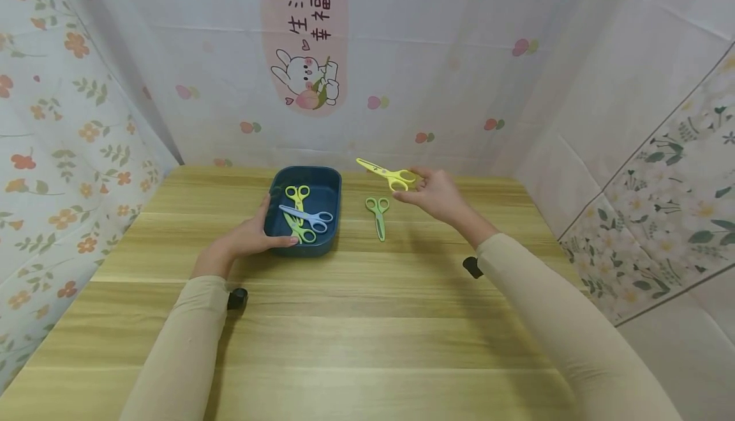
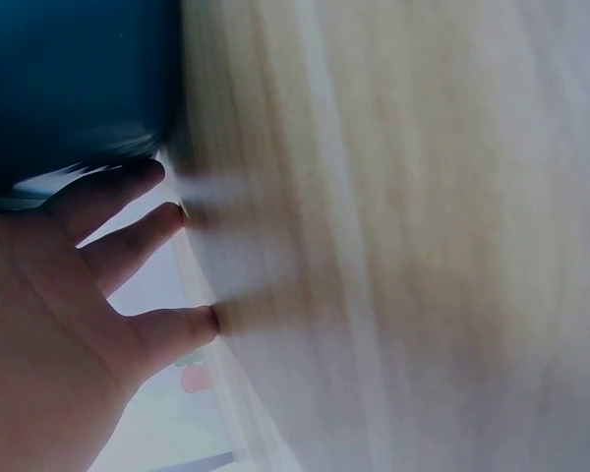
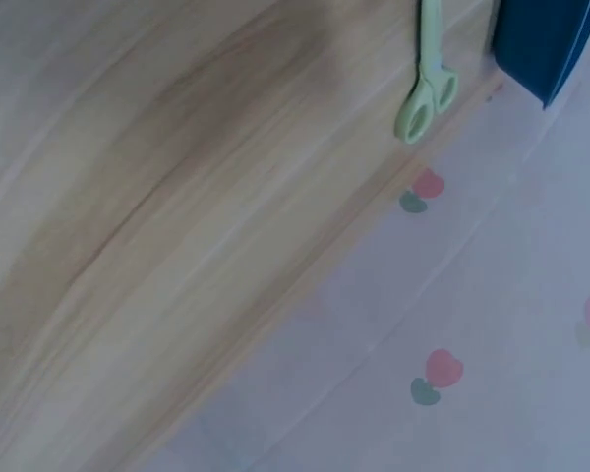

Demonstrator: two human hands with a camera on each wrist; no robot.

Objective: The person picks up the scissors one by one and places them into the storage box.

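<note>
My left hand (image 1: 249, 236) holds a dark blue plastic bin (image 1: 328, 192) at its left side, the thumb over the near rim and the other fingers along the outer wall. In the left wrist view some fingertips reach down to the tabletop. Inside the bin lie yellow scissors (image 1: 299, 203), light blue scissors (image 1: 312, 217) and green scissors (image 1: 296, 229), overlapping one another. My right hand (image 1: 439, 196) pinches another pair of yellow scissors (image 1: 381, 171) by the handles, raised over the table with the tip pointing left. Below them, green scissors (image 1: 379, 224) lie on the table, handles away from me.
The wooden tabletop (image 1: 344, 344) extends toward me. Behind it hangs a pale curtain (image 1: 436, 76) with a rabbit print, and floral cloth (image 1: 63, 121) closes the left side. A floral panel (image 1: 672, 249) stands at the right. Both wrists wear small black devices.
</note>
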